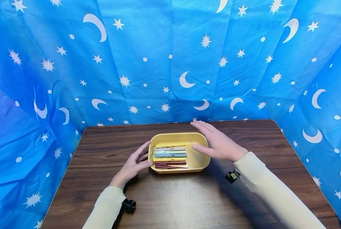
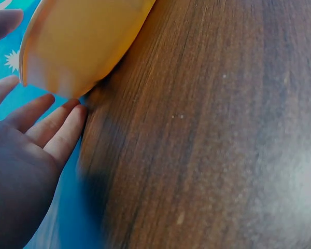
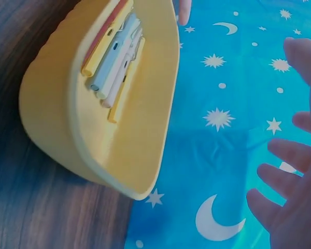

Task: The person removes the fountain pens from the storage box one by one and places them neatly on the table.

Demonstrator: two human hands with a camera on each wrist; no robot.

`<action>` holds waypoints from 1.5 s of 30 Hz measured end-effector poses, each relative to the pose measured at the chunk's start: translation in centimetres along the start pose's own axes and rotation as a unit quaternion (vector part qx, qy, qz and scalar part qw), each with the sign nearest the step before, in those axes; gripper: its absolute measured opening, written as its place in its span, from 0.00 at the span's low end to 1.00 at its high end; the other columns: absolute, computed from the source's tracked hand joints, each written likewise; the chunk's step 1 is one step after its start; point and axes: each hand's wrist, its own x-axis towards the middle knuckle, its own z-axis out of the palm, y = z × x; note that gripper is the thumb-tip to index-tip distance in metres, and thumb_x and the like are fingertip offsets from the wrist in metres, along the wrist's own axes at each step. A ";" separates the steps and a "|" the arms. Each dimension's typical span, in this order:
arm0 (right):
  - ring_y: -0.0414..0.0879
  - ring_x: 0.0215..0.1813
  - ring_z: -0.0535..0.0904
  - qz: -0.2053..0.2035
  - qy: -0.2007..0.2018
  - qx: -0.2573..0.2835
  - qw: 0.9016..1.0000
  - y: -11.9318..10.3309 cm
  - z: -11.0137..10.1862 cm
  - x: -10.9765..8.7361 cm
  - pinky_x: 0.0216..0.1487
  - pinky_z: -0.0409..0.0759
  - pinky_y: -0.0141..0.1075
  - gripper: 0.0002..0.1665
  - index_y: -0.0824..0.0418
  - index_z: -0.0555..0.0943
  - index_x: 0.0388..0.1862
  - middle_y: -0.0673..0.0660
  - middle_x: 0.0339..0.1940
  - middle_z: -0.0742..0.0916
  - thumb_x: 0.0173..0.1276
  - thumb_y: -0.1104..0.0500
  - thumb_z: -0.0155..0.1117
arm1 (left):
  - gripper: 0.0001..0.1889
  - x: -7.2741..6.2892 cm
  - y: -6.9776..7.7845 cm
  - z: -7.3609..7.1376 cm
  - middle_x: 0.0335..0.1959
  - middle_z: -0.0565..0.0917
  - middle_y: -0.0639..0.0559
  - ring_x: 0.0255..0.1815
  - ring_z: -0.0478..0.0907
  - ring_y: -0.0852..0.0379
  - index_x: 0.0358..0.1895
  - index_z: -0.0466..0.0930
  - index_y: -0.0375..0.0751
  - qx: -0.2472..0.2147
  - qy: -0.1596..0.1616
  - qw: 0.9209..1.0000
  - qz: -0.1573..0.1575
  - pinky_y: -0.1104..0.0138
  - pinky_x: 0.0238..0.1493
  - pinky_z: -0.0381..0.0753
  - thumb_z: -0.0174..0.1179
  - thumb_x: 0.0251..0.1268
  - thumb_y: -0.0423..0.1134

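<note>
A yellow oblong plastic bin (image 1: pixel 198 162) sits on the table. In its left half several pens with wire clips lie side by side: dark red, yellow (image 3: pixel 101 54), blue (image 3: pixel 114 52), pale green and pinkish. My left hand (image 1: pixel 132 167) is at the bin's left end, thumb and fingers spread about the wall; in the left wrist view the fingers (image 2: pixel 67 129) are extended at its edge, and contact is hard to tell. Over the right end is my right hand (image 1: pixel 216 143), fingers extended and thumb apart. It holds nothing, and the right wrist view shows its fingers (image 3: pixel 280 181) away from the bin.
The dark wood-grain table (image 1: pixel 107 146) surrounds the bin. Blue cloth (image 1: pixel 159 41) with white moons and stars hangs behind the table and along both sides. A small black camera (image 1: pixel 129 204) is worn on the left wrist, another black camera (image 1: pixel 232 176) on the right.
</note>
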 end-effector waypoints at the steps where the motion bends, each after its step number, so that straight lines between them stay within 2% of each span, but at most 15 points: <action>1: 0.53 0.85 0.58 0.002 -0.009 0.006 1.000 0.0 0.0 0.3 0.80 0.64 0.57 0.49 0.50 0.59 0.86 0.54 0.86 0.64 0.75 0.35 0.63 | 0.43 0.0 -0.1 0.0 0.82 0.61 0.33 0.78 0.64 0.30 0.86 0.51 0.49 -0.004 -0.002 1.000 0.002 0.61 0.69 0.75 0.62 0.74 0.30; 6: 0.54 0.85 0.58 -0.001 -0.053 0.036 0.998 -0.2 -0.4 1.8 0.81 0.62 0.57 0.47 0.51 0.60 0.86 0.53 0.85 0.66 0.77 0.34 0.61 | 0.43 0.0 -0.6 -0.2 0.83 0.58 0.33 0.78 0.64 0.29 0.86 0.52 0.50 -0.018 -0.006 1.000 0.005 0.70 0.64 0.77 0.62 0.74 0.28; 11: 0.54 0.84 0.61 -0.009 -0.082 0.065 0.994 -0.5 -0.7 3.3 0.81 0.61 0.56 0.43 0.54 0.64 0.84 0.53 0.82 0.71 0.79 0.37 0.59 | 0.42 0.1 -1.0 -0.3 0.83 0.58 0.34 0.78 0.63 0.28 0.86 0.54 0.49 -0.019 -0.003 1.000 0.005 0.70 0.63 0.78 0.62 0.73 0.28; 14: 0.54 0.83 0.63 -0.011 -0.093 0.074 0.993 -0.5 -0.7 4.1 0.81 0.62 0.55 0.40 0.55 0.66 0.83 0.54 0.80 0.73 0.79 0.39 0.60 | 0.42 0.2 -1.0 -0.3 0.84 0.59 0.36 0.78 0.63 0.30 0.86 0.55 0.51 -0.013 0.000 1.000 -0.001 0.65 0.66 0.77 0.64 0.73 0.29; 21: 0.52 0.79 0.70 0.014 -0.147 0.093 0.985 -0.3 -0.1 5.4 0.75 0.72 0.53 0.37 0.54 0.69 0.81 0.53 0.78 0.76 0.79 0.43 0.62 | 0.42 0.2 -1.0 -0.3 0.84 0.59 0.40 0.79 0.63 0.33 0.85 0.56 0.55 -0.001 0.002 1.000 -0.015 0.45 0.74 0.69 0.64 0.73 0.31; 26: 0.55 0.77 0.72 0.018 -0.172 0.103 0.980 0.2 0.7 6.5 0.73 0.75 0.54 0.35 0.55 0.71 0.80 0.55 0.77 0.77 0.78 0.46 0.64 | 0.42 0.2 -1.3 -0.4 0.84 0.60 0.39 0.79 0.63 0.33 0.86 0.56 0.54 0.000 0.006 1.000 -0.008 0.41 0.74 0.68 0.64 0.73 0.31; 31: 0.56 0.77 0.73 0.030 -0.199 0.110 0.973 0.8 1.4 7.2 0.72 0.76 0.55 0.37 0.55 0.71 0.79 0.58 0.75 0.79 0.77 0.45 0.66 | 0.42 0.3 -1.4 -0.4 0.83 0.60 0.38 0.79 0.63 0.32 0.85 0.56 0.55 -0.005 0.004 1.000 -0.004 0.40 0.74 0.67 0.64 0.73 0.31; 37: 0.54 0.76 0.73 0.021 -0.225 0.103 0.969 1.0 2.1 8.0 0.73 0.75 0.53 0.36 0.56 0.72 0.78 0.58 0.75 0.79 0.77 0.47 0.67 | 0.43 0.2 -1.2 -0.4 0.83 0.60 0.39 0.78 0.64 0.32 0.85 0.57 0.54 -0.006 0.007 1.000 -0.004 0.44 0.73 0.70 0.65 0.72 0.31; 45: 0.56 0.75 0.74 0.017 -0.254 0.098 0.962 1.2 2.6 8.9 0.75 0.73 0.56 0.35 0.60 0.72 0.78 0.59 0.75 0.79 0.78 0.49 0.66 | 0.43 0.1 -1.1 -0.2 0.83 0.61 0.38 0.79 0.63 0.32 0.85 0.57 0.54 -0.014 0.009 1.000 -0.011 0.66 0.68 0.75 0.64 0.71 0.29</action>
